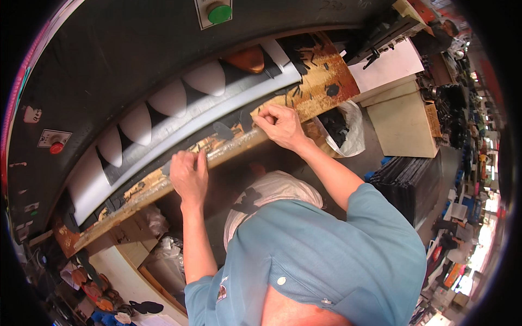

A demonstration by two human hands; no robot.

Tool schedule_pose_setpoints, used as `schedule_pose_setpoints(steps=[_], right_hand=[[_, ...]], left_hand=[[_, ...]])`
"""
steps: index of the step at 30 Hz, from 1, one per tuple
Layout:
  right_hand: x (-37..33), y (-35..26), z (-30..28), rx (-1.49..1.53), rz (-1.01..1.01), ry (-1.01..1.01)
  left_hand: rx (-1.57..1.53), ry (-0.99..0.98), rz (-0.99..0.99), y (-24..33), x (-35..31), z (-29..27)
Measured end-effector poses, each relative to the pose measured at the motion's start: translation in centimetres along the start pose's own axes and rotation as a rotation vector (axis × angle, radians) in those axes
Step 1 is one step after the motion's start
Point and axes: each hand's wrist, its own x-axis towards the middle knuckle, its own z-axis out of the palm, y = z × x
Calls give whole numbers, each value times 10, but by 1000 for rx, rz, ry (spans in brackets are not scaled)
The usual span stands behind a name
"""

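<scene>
Left grip (pixel 188 175) curled, hold unclear | right grip (pixel 283 127) pinched, hold unclear | both at worn board (pixel 343 79)

We see a green push button (pixel 219 13) and a red push button (pixel 56 147), black machine housing (pixel 119 49), mottled yellow-brown bench (pixel 343 80) dotted with black scraps (pixel 332 90), white plastic bag (pixel 356 124), our blue-green shirt (pixel 337 244).

From the wearer's own head, the left of two fisheye cameras looks steeply down, past a blue shirt (pixel 337 244) close below, onto a bench (pixel 345 81) within near view; the surrounding workshop curves along the right rim.
</scene>
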Motion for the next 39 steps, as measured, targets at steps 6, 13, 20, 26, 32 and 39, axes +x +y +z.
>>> schedule_pose_setpoints(steps=[6, 13, 20, 26, 32, 39], right_hand=[[82, 1, -8, -71, -89, 162], [187, 18, 35, -440, -19, -104], [203, 15, 31, -477, -3, -199], [221, 25, -17, 110, 154, -273], [211, 47, -58, 981, 443, -120], [200, -6, -145, 1460, 192, -63]], left_hand=[[-66, -114, -21, -13, 2, -4], [-523, -222, -35, -9, 84, -7], [-292, -199, 125, -23, 239, 116], [-69, -222, 249, -31, 240, 153], [-59, -230, 228, -28, 238, 147], [-35, -212, 227, -25, 239, 144]])
